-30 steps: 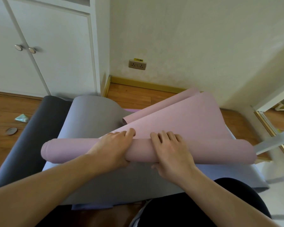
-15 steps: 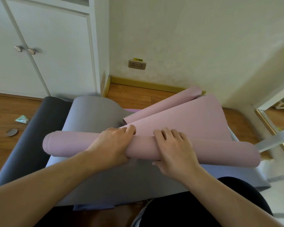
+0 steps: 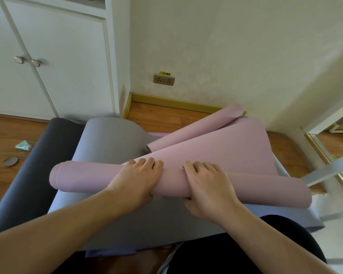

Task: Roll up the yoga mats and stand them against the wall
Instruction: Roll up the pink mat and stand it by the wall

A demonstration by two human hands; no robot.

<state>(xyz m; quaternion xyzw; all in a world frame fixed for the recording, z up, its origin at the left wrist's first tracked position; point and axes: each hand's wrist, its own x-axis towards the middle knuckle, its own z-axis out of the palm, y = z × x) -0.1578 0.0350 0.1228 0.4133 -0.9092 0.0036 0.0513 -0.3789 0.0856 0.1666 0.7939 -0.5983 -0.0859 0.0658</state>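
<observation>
Hands, left [image 3: 136, 179] and right [image 3: 207, 185], grip the half-rolled pink mat [image 3: 81, 179] (far corner curled) with fingers curled over.

pink mat [image 3: 83, 180] matt, smooth, rubbery-looking. grey mat [image 3: 111, 139] same dull finish. floor [image 3: 158, 117] glossy wood planks. cupboard knobs [image 3: 20, 59] upper left, shiny metal. wall [image 3: 226, 46] rough-textured, matt.

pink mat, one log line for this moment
step: rolling | pink mat: partly rolled, on grey mat | left hand, right hand: grip roll | none at wall
</observation>
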